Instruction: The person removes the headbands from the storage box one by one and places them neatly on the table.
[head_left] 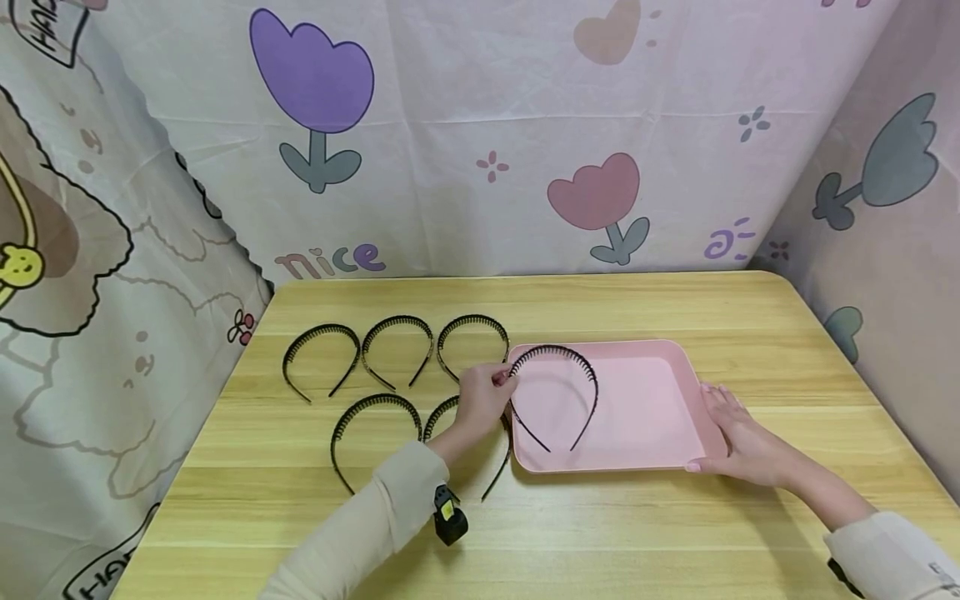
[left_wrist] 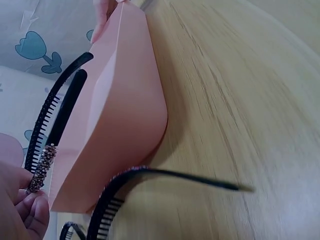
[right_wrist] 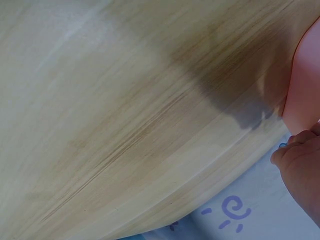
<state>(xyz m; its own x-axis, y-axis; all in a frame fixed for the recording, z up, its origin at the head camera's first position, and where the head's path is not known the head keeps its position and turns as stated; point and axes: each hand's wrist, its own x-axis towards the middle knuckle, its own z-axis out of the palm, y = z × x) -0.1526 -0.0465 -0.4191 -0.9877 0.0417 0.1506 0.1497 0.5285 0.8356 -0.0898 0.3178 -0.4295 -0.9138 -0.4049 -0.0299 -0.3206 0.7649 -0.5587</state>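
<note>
My left hand (head_left: 483, 404) pinches a black toothed headband (head_left: 558, 350) by one side, between thumb and fingers. The headband hangs over the left part of a pink rectangular tray (head_left: 637, 408), its two ends toward me. Sparkly beads (left_wrist: 42, 167) cover its side next to the fingertips in the left wrist view. At the tray's right end, my right hand (head_left: 753, 442) rests against the wall, fingers extended along the side and thumb at the front corner. Below my left hand, another black headband (head_left: 495, 479) lies on the table, partly hidden by hand and sleeve.
Three more headbands lie in a back row: a left one (head_left: 322, 329), a middle one (head_left: 397, 319) and a right one (head_left: 472, 318). Another headband (head_left: 375, 400) is in front of them. The wooden table (head_left: 637, 533) meets a printed cloth (head_left: 450, 208) behind.
</note>
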